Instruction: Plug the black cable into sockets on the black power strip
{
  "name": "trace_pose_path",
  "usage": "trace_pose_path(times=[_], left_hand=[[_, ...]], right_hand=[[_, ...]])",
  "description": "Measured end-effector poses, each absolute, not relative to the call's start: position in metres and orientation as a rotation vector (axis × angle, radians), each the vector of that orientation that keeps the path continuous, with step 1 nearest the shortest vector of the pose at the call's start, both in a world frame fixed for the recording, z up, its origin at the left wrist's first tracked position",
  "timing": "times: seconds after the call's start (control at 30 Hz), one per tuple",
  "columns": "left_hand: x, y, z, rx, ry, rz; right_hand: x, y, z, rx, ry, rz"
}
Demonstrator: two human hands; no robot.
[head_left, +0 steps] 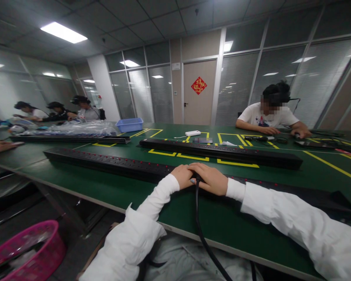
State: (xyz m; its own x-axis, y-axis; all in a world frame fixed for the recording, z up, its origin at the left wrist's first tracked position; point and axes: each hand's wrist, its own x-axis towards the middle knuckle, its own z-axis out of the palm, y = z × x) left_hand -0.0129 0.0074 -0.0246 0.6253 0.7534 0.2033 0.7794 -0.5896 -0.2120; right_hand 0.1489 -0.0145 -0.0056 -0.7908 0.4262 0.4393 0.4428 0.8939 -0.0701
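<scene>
A long black power strip [111, 162] with red dots along its top lies across the green table before me. My left hand [181, 177] and my right hand [213, 179] meet over its middle, fingers curled and touching. Between them they close around the upper end of a thick black power cable [197, 212], which hangs over the table edge toward my lap. The fingers hide where the cable end meets the strip. A second black power strip [222, 152] lies parallel behind the first.
A blue bin [130, 125] and plastic-wrapped goods [84, 128] are at back left. A white device [192, 133] lies beyond the second strip. A co-worker [269, 113] sits at right; others sit far left. A pink basket [51, 249] stands below the table at left.
</scene>
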Motion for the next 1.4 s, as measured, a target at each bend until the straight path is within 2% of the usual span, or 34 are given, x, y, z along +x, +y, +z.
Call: trace_pose_path(times=[1.4], left_hand=[[-0.0132,0.009,-0.0256,-2.572,-1.222,-0.123]], right_hand=[[0.1487,-0.0132,-0.0071,-0.626,-2.612,-0.046]])
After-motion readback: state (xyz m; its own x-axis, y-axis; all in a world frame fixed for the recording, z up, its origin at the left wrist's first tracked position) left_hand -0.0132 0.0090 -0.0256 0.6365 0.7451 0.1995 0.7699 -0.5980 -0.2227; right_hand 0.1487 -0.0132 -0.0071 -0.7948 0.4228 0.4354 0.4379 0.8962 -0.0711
